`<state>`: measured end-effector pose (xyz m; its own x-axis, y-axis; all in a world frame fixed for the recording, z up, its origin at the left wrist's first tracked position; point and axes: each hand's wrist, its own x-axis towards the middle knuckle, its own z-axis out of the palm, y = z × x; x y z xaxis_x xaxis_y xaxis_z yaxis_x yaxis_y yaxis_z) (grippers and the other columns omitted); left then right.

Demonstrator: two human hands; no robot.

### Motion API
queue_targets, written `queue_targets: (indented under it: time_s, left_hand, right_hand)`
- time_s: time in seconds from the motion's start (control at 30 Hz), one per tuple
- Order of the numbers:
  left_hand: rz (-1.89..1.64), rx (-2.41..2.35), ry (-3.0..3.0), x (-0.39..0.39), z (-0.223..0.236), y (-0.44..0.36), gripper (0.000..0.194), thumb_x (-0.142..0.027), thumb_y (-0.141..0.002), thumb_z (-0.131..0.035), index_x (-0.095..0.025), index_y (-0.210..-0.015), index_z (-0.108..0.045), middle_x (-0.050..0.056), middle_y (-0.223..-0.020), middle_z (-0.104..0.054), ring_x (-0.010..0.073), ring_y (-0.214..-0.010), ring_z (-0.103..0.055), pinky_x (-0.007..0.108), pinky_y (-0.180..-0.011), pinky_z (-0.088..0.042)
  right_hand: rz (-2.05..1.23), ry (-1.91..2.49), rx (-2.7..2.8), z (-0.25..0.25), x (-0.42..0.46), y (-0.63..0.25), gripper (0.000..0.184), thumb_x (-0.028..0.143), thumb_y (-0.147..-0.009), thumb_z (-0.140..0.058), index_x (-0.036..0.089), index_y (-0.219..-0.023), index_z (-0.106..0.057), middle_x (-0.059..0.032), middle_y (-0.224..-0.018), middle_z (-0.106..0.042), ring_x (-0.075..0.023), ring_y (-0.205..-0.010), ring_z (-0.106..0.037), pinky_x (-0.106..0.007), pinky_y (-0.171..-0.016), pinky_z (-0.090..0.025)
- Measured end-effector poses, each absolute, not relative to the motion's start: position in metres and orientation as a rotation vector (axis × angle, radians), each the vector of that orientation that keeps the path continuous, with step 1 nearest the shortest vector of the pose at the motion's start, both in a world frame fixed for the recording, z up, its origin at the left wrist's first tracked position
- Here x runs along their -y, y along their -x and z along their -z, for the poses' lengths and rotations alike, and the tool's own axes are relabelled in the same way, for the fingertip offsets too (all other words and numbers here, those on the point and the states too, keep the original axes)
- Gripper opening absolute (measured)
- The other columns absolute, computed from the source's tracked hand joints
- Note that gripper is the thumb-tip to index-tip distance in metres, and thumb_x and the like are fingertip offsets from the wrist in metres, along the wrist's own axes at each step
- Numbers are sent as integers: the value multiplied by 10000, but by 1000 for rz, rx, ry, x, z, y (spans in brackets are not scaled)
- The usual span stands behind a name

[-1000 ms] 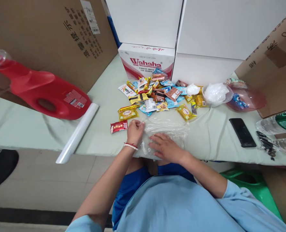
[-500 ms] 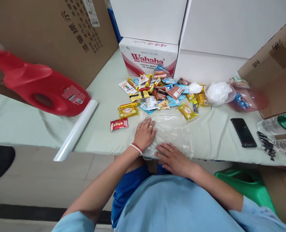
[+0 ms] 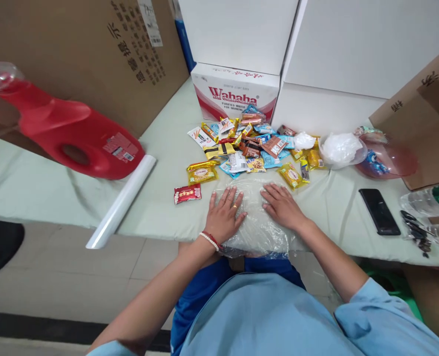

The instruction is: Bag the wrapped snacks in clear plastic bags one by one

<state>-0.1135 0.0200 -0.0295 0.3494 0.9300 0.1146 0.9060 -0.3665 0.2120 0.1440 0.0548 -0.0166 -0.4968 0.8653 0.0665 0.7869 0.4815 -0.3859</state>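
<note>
The left hand (image 3: 225,213) and right hand (image 3: 283,205) lie, fingers spread wide and gripping nothing, on clear plastic film (image 3: 255,225) (wrinkled) at the near edge of the table (image 3: 158,212). Smoothing seems in hand; the next move likely calls for light, even pressure.

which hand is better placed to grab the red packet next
Probably the left hand: the red packet lies close by, on that hand's outer side. The right hand rests farther off, across the clear plastic, with the left in between.
</note>
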Motion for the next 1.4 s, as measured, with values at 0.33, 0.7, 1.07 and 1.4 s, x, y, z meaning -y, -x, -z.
queue_targets:
  time_s: [0.33,0.7,1.07,1.4]
  left_hand:
    - [-267,-1795,-2388,-19,32,128,673,-600,-999,-428,-288,-1593,-371,118,-1698,-283,338,-1576,-244,718,-1228,-81]
    - [-278,-1800,-2370,-18,34,128,698,-633,-993,-399,-291,-1600,-356,87,-1708,-264,316,-1580,-233,695,-1245,-49]
    - [-319,-1782,-2375,-19,36,129,603,-528,-1046,-328,-272,-1590,-382,98,-1698,-283,293,-1581,-240,700,-1243,-14]
    - [-280,-1831,-2371,-18,34,127,584,-477,-1071,-240,-267,-1604,-354,73,-1693,-291,264,-1581,-249,689,-1251,-72]
  right_hand:
    - [-288,1570,2410,-14,-139,-142,347,285,-997,-460,205,-1206,-725,-128,-1213,-722,-302,-1146,-636,-411,-956,-502]
    - [-150,1693,2434,-40,-197,-122,325,295,-912,-565,199,-1168,-741,-130,-1064,-763,-295,-935,-683,-345,-770,-478]
    - [-1517,1216,2120,-36,-99,-135,288,400,-827,-637,212,-962,-809,-22,-896,-775,-209,-786,-689,-317,-730,-546]
    - [-648,1479,2705,-21,-58,-97,560,352,-897,-704,249,-1434,-583,-107,-1435,-594,-304,-1187,-653,-362,-890,-547]
